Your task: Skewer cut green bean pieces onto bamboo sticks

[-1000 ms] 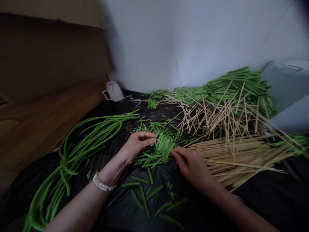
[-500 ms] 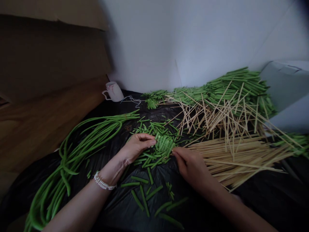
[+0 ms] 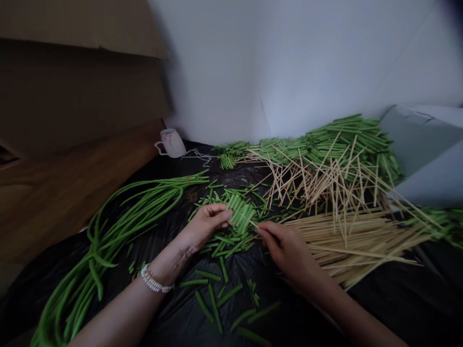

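Black plastic sheeting (image 3: 188,308) covers the whole work surface, with a white wall behind and a cardboard box off to the left.

Grip first: the left hand (image 3: 204,224) has its fingertips pressed against the left end of a row of cut bean pieces (image 3: 240,213), keeping them lined up side by side just left of centre. The right hand (image 3: 289,250) is pinching a skewer (image 3: 254,224) close to its tip, right at the row's near right edge. Looks to me like the point is going in or already in; can't tell how deep.

Handling-wise, I'd say those pieces are light, fairly firm but snappy, and smooth enough to roll out of line, so squeezing the row from its ends makes sense. The skewer is thin, stiff and sharp, and would probably flex if held far back, so a hold near the tip seems right.

Around that: loose cut pieces (image 3: 217,289) are scattered nearer and under the row. Uncut long beans (image 3: 119,221) curl away on the left. A big pile of bare skewers (image 3: 361,236) lies to the right, with finished bean skewers (image 3: 343,140) stacked far right against the wall. A white mug (image 3: 171,142) sits at the far left edge of the sheeting.
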Demonstrator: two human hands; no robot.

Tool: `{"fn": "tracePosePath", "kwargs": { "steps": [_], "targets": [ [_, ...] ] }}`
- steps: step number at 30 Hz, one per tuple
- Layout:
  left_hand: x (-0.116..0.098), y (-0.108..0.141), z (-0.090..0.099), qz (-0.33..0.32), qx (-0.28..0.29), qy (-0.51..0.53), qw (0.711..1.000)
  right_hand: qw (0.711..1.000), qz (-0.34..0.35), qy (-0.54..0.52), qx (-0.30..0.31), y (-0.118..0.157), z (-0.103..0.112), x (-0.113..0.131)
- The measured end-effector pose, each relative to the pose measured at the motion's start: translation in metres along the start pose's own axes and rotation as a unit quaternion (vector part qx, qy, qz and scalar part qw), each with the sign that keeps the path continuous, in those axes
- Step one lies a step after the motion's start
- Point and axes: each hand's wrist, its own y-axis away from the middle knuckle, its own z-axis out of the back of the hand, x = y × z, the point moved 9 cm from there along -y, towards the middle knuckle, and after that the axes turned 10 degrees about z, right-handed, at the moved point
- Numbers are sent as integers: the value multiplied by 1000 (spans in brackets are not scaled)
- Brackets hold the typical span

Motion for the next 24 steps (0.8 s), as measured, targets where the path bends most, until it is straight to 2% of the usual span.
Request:
{"fn": "tracePosePath", "kwargs": {
  "steps": [5, 9, 12, 14, 16, 18, 21, 24],
  "targets": [
    [-24, -2, 38, -60, -79, 133, 986, 989, 64, 136, 6, -1, 15, 0],
    [-32, -4, 63, -75, -134, 222, 963, 953, 107, 283, 17, -2, 26, 4],
    [-31, -5, 69, -72, -143, 255, 954, 914, 142, 379, 14, -2, 29, 12],
    [-33, -5, 68, -78, -130, 260, 954, 901, 142, 409, 25, -2, 27, 11],
    [-36, -5, 65, -88, -105, 252, 958, 911, 127, 391, 35, -2, 26, 8],
    [-39, -4, 59, -95, -68, 232, 966, 938, 113, 326, 21, -3, 29, 6],
    [-40, -4, 50, -81, -14, 193, 978, 973, 102, 200, -57, -5, 48, 10],
    [-36, -6, 46, -67, 9, 158, 985, 977, 68, 133, -152, -5, 79, 12]
  ]
}}
